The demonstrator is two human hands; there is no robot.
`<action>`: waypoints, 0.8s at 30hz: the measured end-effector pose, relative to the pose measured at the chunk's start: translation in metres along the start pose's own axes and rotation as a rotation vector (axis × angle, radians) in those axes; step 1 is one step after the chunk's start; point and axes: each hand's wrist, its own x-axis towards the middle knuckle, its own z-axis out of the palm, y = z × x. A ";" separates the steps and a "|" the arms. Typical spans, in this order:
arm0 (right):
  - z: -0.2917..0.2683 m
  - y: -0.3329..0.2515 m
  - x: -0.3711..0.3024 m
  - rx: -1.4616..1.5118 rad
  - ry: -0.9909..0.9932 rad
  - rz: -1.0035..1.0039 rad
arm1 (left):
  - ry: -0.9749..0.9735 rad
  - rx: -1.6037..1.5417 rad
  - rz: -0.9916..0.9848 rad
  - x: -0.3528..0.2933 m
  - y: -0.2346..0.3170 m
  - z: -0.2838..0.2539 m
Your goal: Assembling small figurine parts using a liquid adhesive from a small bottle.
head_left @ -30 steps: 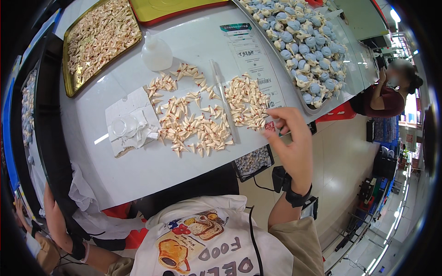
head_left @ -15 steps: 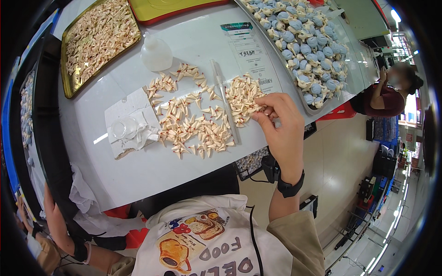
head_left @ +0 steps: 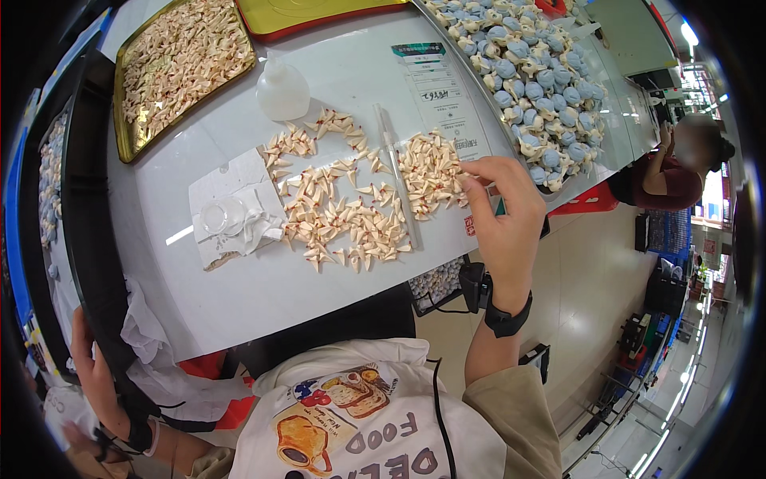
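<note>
My right hand [head_left: 512, 219] is at the right edge of a small pile of cream, pointed pieces with reddish tips [head_left: 431, 172]. Its thumb and forefinger are closed in a pinch against the pile; what lies between them is too small to make out. A clear straight tube [head_left: 396, 172] lies between this pile and a larger spread of the same pieces [head_left: 339, 211]. Far to the left, my left hand [head_left: 86, 351] reaches up beside the side of a black crate [head_left: 96, 215]. Its fingers are partly hidden there.
A gold tray [head_left: 128, 132] of similar pieces stands back left, near a white squeeze bottle [head_left: 283, 92]. A clear small cup [head_left: 221, 217] sits on torn cardboard [head_left: 209, 191]. Back right, a metal tray [head_left: 488, 100] holds blue-and-cream figures. A printed sheet [head_left: 427, 76] lies alongside. Another person [head_left: 678, 172] stands right.
My right hand has shifted slightly right along the small pile's edge, its fingers less curled. My left hand has moved slightly at the crate. The whole view has shifted a little.
</note>
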 end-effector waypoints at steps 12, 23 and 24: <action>-0.017 0.003 -0.007 0.100 0.075 0.168 | 0.024 -0.097 -0.061 0.004 0.001 0.004; -0.027 0.008 -0.037 0.562 0.099 0.381 | 0.112 -0.134 0.107 0.005 0.038 0.015; -0.026 0.009 -0.040 0.562 0.123 0.377 | 0.186 -0.129 0.210 0.004 0.039 0.018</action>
